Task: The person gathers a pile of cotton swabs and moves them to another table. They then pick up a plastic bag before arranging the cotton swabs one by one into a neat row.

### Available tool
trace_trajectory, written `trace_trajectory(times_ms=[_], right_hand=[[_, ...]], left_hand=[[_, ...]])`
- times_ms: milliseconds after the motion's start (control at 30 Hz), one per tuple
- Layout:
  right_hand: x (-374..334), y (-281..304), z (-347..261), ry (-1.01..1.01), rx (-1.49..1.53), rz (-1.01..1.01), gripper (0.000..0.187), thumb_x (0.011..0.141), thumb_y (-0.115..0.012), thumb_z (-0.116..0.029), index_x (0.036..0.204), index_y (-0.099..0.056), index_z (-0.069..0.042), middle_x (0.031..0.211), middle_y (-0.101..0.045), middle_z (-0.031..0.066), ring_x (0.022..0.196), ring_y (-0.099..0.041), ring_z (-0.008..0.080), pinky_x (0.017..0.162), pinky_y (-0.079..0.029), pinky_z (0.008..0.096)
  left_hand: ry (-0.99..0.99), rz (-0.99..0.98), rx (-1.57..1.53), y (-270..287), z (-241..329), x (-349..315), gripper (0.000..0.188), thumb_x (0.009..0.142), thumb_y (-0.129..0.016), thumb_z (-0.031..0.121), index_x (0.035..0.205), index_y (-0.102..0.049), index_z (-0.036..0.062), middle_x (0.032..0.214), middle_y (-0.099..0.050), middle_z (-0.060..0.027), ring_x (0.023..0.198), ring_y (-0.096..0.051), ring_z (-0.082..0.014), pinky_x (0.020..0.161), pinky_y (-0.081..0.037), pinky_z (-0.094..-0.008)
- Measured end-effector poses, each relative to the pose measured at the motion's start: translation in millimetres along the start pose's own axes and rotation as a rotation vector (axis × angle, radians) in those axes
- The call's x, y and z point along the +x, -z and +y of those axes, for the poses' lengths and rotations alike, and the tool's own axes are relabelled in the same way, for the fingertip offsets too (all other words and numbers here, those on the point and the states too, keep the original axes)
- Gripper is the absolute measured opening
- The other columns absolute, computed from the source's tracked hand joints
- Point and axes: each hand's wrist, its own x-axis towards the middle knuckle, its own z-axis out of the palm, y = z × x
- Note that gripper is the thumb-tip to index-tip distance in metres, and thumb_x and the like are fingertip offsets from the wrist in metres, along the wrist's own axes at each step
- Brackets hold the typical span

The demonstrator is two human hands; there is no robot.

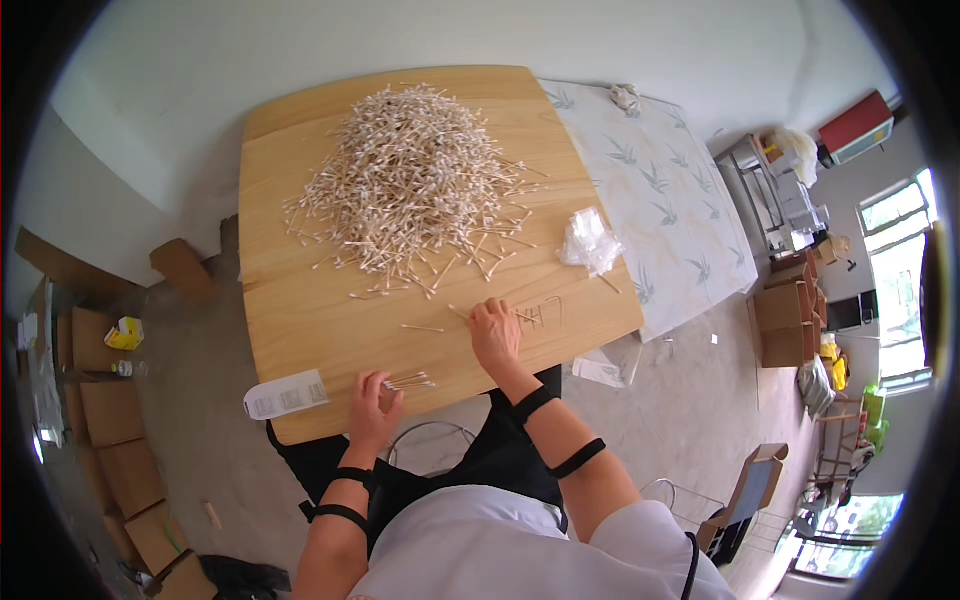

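A large heap of cotton swabs [415,175] covers the far part of the wooden table. At the near edge, my left hand [374,412] is curled, thumb and fingers at the ends of a small bunch of swabs [412,382] that points right. My right hand [496,338] rests lower on the tabletop to the right of it, fingers bent down and pressed together. One swab [458,312] sticks out by its fingertips, which are partly hidden under the hand. A single swab [422,328] lies between my hands and the heap.
A printed white card [290,394] lies at the wooden table's [300,340] near left corner. Crumpled clear plastic bags [590,243] sit at its right edge. Beside it stands a leaf-patterned table [690,235]. Cardboard boxes [110,412] line the left; more boxes [785,325] stand right.
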Motion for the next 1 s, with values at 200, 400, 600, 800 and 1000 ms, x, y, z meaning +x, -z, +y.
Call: trace_trajectory(times_ms=[200,400,600,800,1000], right_hand=[[-13,34,58,-0.110,-0.116,0.055,0.005,0.078,-0.066,-0.012,0.078,-0.064,-0.007,0.082,-0.058,0.0103,0.086,-0.056,0.0326,0.076,-0.047,0.0431],[3,36,17,0.050,0.153,0.019,0.008,0.077,-0.068,-0.013,0.083,-0.066,-0.008,0.087,-0.061,0.0094,0.090,-0.058,0.0311,0.076,-0.049,0.0421],[-6,4,-57,0.078,0.312,-0.125,0.007,0.078,-0.069,-0.012,0.084,-0.066,-0.008,0.091,-0.061,0.0076,0.090,-0.060,0.0298,0.072,-0.050,0.0407],[7,-24,-82,0.156,0.298,-0.111,0.009,0.078,-0.068,-0.012,0.085,-0.064,-0.009,0.091,-0.058,0.0067,0.090,-0.059,0.0286,0.070,-0.050,0.0403],[45,-65,-139,0.257,0.204,-0.102,0.013,0.077,-0.067,-0.013,0.087,-0.061,-0.008,0.090,-0.055,0.0090,0.090,-0.058,0.0287,0.069,-0.051,0.0403]], left_hand=[[-0.064,0.052,0.091,0,-3,-1,0.036,0.076,-0.071,0.008,0.109,-0.057,0.0047,0.101,-0.052,-0.0088,0.076,-0.052,-0.0219,0.068,-0.046,-0.0329],[0.015,-0.002,0.030,7,3,0,0.037,0.078,-0.071,0.010,0.111,-0.057,0.0052,0.103,-0.053,-0.0102,0.080,-0.055,-0.0240,0.072,-0.048,-0.0338],[0.056,-0.014,-0.067,12,5,1,0.041,0.077,-0.071,0.008,0.115,-0.056,0.0039,0.104,-0.053,-0.0099,0.080,-0.055,-0.0220,0.072,-0.049,-0.0324],[0.052,0.030,-0.100,12,-8,0,0.046,0.074,-0.072,0.004,0.117,-0.055,0.0036,0.102,-0.053,-0.0081,0.079,-0.055,-0.0173,0.072,-0.048,-0.0290],[0.075,-0.028,-0.158,12,-6,3,0.046,0.076,-0.070,0.002,0.119,-0.054,0.0028,0.106,-0.054,-0.0097,0.079,-0.055,-0.0186,0.073,-0.049,-0.0293]])
